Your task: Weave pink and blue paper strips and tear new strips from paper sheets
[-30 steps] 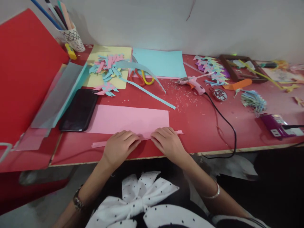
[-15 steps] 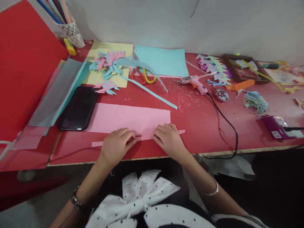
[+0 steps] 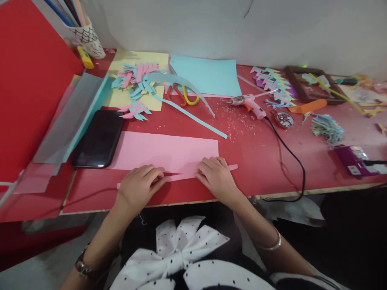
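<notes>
A narrow pink paper strip (image 3: 180, 177) runs along the near side of a wider pink paper sheet (image 3: 165, 151) on the red table. My left hand (image 3: 140, 185) is closed, thumb and fingers pinching the strip left of its middle. Farther right, my right hand (image 3: 216, 175) has its fingers bent down on the strip near its right end, over the sheet's corner. Both ends of the strip stick out past my hands. A black phone (image 3: 98, 139) lies against the sheet's left edge.
Behind the sheet lie folded pink and blue paper pieces (image 3: 137, 80), scissors (image 3: 189, 96) and a blue strip (image 3: 190, 117). A pink glue gun (image 3: 250, 105) with its cord rests to the right, before a brown frame (image 3: 311, 86). A purple power box (image 3: 355, 161) sits near the right edge.
My left hand has slid left along the strip, uncovering more of it between my hands. My right hand stays at nearly the same place.
</notes>
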`<state>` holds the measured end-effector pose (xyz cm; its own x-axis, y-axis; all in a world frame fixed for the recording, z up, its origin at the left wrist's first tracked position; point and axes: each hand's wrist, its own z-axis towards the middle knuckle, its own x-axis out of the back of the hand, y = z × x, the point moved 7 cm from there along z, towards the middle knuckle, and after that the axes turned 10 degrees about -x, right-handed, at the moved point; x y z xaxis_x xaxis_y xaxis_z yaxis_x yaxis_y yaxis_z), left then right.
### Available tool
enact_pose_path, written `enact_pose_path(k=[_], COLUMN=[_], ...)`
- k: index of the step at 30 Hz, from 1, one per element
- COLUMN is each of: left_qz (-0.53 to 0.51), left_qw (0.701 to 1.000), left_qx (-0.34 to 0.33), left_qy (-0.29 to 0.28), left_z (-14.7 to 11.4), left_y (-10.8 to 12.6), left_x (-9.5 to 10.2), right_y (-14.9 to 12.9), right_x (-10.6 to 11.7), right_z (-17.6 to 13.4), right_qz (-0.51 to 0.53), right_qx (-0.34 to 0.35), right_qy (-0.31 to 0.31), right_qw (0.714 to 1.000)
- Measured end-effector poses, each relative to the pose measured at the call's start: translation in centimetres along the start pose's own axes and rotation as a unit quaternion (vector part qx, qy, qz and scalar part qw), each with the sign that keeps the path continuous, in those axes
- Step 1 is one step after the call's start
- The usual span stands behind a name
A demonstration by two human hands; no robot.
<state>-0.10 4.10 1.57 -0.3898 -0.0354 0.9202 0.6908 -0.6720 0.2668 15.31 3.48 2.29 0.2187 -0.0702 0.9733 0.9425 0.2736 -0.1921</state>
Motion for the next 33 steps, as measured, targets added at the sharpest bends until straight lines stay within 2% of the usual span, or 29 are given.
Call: enact_pose_path(k=[7,15,19,27,33], left_qz=[-0.014,-0.035,-0.045,-0.016,0.025], left_qw=[0.999,0.998,0.996,0.993,0.990], left_qx=[0.037,0.044,0.070,0.108,0.133], left_qy=[-0.010,0.020,0.038,0.052,0.028], left_z=[-1.3,-2.9,-3.7,-4.9,-6.2], left_y=[-1.1,-2.4,-3.3,-4.4,-5.3], left_x=[0.2,1.9,2.6,3.7,3.7], right_y=[0.0,0.0,-0.1,-0.1,-0.1], right_x=[-0.1,0.0,-0.1,0.1,-0.1], right_z=[0.0,0.0,0.0,0.0,0.1], right_qz=[-0.002,-0.003,-0.004,-0.009,-0.021], right_qx=[-0.004,-0.003,-0.009,-0.011,-0.014], right_qy=[0.000,0.012,0.010,0.008,0.003], right_qw=[1.000,1.000,1.000,1.000,1.000])
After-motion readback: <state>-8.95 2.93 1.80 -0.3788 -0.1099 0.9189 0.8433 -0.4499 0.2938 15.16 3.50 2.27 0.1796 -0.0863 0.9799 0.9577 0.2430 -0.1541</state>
